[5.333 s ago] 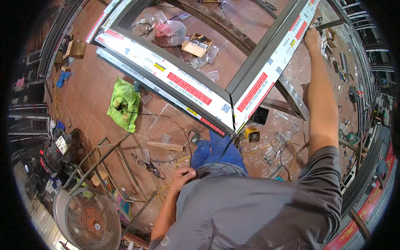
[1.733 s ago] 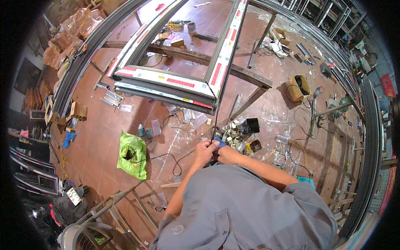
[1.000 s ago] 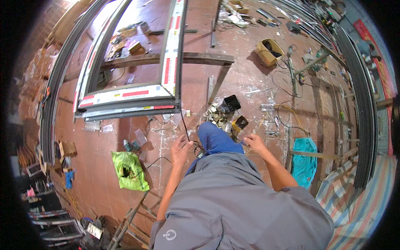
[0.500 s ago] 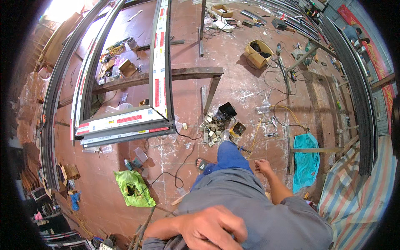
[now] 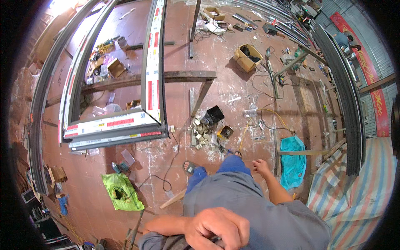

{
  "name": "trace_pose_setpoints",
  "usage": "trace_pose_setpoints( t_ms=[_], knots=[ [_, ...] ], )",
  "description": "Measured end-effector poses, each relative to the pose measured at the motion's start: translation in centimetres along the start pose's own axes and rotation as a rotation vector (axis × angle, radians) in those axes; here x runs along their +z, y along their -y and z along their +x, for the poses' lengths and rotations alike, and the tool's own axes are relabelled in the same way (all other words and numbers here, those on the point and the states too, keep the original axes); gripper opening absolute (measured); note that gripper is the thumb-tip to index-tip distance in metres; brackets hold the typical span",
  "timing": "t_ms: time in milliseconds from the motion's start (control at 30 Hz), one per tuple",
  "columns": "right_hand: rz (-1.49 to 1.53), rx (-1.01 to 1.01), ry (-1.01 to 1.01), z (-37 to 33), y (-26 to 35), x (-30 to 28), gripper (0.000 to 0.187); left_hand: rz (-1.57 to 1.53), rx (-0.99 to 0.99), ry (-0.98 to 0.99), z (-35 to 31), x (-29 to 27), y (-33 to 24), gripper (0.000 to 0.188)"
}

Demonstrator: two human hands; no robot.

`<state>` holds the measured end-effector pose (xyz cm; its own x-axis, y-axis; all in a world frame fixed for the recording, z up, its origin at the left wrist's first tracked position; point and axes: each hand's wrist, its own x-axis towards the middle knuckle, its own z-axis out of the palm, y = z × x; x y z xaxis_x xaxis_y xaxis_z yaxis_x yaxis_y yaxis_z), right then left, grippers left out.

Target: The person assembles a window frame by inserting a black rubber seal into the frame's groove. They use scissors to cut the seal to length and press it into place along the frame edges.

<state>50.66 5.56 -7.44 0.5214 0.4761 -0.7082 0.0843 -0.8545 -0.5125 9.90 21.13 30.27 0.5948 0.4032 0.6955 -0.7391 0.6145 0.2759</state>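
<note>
My left hand [image 5: 218, 229] is held bent in front of my grey shirt [image 5: 246, 204], close to the camera. Its fingers are curled in; a small dark bit shows beneath them, too hidden to name. My right hand [image 5: 261, 167] hangs at my right side, loosely bent with a gap between thumb and fingers, and nothing shows in it. It is nearest to my blue trousers [image 5: 233, 164], with a turquoise cloth or bag [image 5: 293, 166] on the floor farther right. My sandalled left foot [image 5: 189, 166] stands on the reddish floor.
A large frame [image 5: 153, 91] with taped profiles rests on a wooden support [image 5: 187, 76] ahead left. Small blocks [image 5: 201, 135] lie spilled beside a black container [image 5: 214, 113]. Around are a green bag [image 5: 121, 193], loose cables, a cardboard box [image 5: 248, 58] and stacked dark profiles [image 5: 341, 96].
My view has shifted, and the floor things now sit farther left. My left foot has come into fuller view, and the right foot shows ahead. Both hands keep nearly the same pose.
</note>
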Motion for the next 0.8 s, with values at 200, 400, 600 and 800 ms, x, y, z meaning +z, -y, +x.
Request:
trace_pose_setpoints(
  t_ms=[200,400,600,800],
  knots=[
    [0.078,0.095,0.111,-0.3,-1.0,-3.7,0.037,0.156,0.32,0.0,2.0,-0.6,0.9,0.017],
    [-0.012,-0.082,0.107,2.7,4.6,-2.4,0.039,0.332,0.501,0.142,2.4,-3.7,-1.1,0.018],
    [-0.067,-0.151,0.123,6.0,7.3,-6.1,0.044,0.552,0.512,-0.1,7.1,-4.2,0.3,0.017],
    [-0.059,-0.181,0.26,14.5,8.2,-10.1,0.035,0.716,0.472,-0.154,13.2,-7.8,4.8,0.016]
  ],
)
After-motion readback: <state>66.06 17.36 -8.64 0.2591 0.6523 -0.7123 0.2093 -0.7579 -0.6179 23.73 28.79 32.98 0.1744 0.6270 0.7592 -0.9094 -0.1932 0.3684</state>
